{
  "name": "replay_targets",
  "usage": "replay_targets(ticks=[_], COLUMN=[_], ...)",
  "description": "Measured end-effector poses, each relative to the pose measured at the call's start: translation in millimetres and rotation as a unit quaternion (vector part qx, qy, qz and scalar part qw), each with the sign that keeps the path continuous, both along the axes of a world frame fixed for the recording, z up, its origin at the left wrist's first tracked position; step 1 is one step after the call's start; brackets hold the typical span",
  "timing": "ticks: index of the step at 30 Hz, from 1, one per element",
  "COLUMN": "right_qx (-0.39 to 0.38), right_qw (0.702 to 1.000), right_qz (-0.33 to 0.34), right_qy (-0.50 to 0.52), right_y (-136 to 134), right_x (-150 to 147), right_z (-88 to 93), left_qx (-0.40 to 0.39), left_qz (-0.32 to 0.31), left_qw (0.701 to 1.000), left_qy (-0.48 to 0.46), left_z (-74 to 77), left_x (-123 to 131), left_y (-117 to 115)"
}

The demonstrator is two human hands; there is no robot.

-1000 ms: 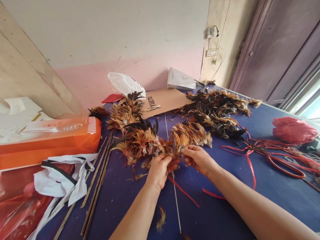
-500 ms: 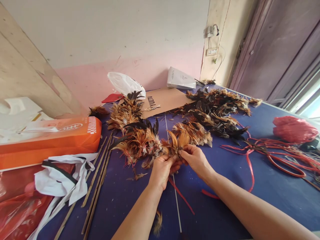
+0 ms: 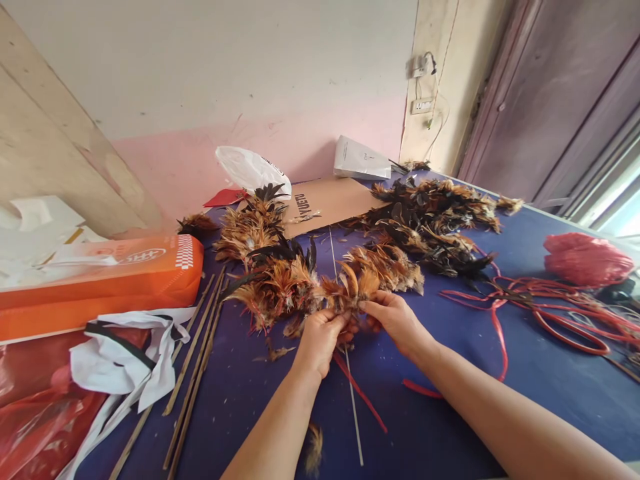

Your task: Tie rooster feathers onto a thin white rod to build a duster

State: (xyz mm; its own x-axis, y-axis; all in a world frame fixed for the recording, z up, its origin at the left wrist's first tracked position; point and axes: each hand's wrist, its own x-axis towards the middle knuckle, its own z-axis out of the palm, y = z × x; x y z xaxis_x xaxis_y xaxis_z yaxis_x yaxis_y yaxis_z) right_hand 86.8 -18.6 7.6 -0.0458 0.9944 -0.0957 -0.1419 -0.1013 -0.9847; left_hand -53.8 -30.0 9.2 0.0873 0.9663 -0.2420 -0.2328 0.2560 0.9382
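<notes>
Over the middle of the blue table [image 3: 240, 413], my left hand [image 3: 323, 337] pinches the base of a small bunch of brown feathers [image 3: 354, 283]. My right hand [image 3: 397, 320] is closed on the same bunch from the right, thumb and forefinger together at its base. A red plastic strip [image 3: 365, 397] trails below my hands. Just left lies a tied feather bundle [image 3: 287, 287] with red ties showing. Behind my right hand is a pile of brown feathers [image 3: 390, 263]. My fingertips partly hide the bunch's lower end.
Dark feather heaps [image 3: 435, 213] lie at the back right, beside flat cardboard [image 3: 325, 203]. Red strips [image 3: 550, 293] and a red plastic bundle [image 3: 587, 259] are at right. Thin sticks [image 3: 197, 373], a white cloth [image 3: 120, 353] and an orange bag [image 3: 100, 287] lie left.
Both hands stay on the feather bunch with only slight finger movement. The bunch's feathers have shifted and spread a little, and the red strip has moved slightly.
</notes>
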Motion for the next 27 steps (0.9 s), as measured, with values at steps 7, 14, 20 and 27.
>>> replay_targets(ticks=[7, 14, 20, 27], right_qx=[-0.053, -0.004, 0.047, 0.114], right_qw=[0.995, 0.999, 0.995, 0.968], right_qz=[0.065, 0.042, 0.024, 0.090], right_qy=[0.056, -0.016, -0.088, -0.206], right_y=[1, -3, 0, 3], right_x=[8, 0, -1, 12], right_z=[5.7, 5.3, -1.7, -1.5], left_qx=[-0.045, -0.027, -0.028, -0.038], left_qz=[0.028, -0.011, -0.023, 0.001], left_qw=[0.996, 0.999, 0.998, 0.999], left_qy=[-0.076, -0.030, -0.043, -0.031], left_z=[0.4, 1.6, 1.8, 0.6], left_x=[-5, 1, 2, 0], left_y=[5, 0, -1, 2])
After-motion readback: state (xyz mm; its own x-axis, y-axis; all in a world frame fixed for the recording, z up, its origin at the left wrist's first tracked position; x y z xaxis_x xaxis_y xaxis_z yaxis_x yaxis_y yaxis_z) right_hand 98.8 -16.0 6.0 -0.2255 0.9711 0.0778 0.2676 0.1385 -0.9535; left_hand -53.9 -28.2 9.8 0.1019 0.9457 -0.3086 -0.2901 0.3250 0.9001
